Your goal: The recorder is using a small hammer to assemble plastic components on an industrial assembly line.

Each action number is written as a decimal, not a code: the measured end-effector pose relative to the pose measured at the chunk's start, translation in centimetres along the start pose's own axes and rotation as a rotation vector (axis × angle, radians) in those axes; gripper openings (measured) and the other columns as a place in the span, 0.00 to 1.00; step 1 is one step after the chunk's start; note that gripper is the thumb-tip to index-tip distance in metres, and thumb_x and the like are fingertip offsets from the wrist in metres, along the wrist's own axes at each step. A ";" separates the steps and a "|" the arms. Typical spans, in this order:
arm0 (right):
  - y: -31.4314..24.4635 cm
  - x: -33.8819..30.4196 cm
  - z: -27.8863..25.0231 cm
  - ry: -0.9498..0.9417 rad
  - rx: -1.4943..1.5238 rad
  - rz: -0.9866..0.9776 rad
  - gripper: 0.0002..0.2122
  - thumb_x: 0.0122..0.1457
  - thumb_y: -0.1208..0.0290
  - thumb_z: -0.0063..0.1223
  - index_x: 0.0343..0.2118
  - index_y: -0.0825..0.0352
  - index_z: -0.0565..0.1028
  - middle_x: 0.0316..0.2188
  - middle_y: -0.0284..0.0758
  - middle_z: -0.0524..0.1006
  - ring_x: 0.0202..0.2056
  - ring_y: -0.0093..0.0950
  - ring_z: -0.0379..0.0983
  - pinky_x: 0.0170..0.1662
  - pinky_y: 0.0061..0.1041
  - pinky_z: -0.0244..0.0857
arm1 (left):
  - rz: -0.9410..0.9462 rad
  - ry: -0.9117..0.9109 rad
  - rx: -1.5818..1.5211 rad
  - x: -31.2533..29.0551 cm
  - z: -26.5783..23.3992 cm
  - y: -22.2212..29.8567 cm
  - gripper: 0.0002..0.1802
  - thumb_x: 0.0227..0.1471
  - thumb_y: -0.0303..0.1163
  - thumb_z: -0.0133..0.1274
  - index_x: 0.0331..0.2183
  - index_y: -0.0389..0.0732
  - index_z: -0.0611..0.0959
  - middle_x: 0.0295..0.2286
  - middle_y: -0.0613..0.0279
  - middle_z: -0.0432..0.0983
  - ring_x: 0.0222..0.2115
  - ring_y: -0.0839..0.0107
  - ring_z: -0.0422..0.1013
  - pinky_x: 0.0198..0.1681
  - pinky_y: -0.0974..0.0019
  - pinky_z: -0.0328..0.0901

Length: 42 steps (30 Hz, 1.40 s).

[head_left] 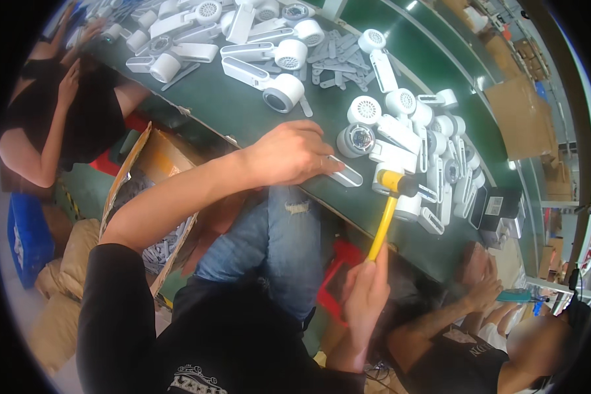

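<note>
My left hand (289,154) is closed at the table's near edge on a white handheld fan (347,175); only its handle end shows past the fingers, and the rest is hidden under the hand. My right hand (366,292) grips the yellow handle of a small mallet (385,223), low in front of the table. The mallet's black and yellow head (398,182) is raised to the right of the held handle, in front of other white fans. Just beyond my left hand stands a fan with its round head open (356,140), its inner parts showing.
Many white fans (284,92) and a heap of flat grey strips (338,59) lie on the green table (243,125). More fans crowd the right (440,151). A carton (152,154) of grey parts stands left of my legs. Co-workers sit at left (72,118) and right (453,341).
</note>
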State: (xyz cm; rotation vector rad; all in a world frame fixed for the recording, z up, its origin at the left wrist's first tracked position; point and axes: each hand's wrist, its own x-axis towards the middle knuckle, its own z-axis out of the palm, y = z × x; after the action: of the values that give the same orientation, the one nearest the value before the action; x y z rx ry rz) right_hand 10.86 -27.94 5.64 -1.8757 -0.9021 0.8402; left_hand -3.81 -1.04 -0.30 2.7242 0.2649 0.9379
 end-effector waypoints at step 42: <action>1.7 6.3 1.6 -0.060 0.314 -0.034 0.24 0.77 0.65 0.37 0.73 0.64 0.58 0.19 0.27 0.66 0.15 0.15 0.60 0.17 0.17 0.57 | -0.624 0.106 -0.053 -5.2 -0.1 9.7 0.29 0.50 0.34 0.65 0.54 0.37 0.80 0.42 0.45 0.82 0.40 0.48 0.79 0.45 0.53 0.75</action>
State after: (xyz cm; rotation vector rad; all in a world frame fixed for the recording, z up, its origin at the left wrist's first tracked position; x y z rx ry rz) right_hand 13.16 -22.60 2.28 -1.5666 -0.7854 0.9623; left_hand -7.05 -11.60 -0.44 2.3028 1.0170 0.8744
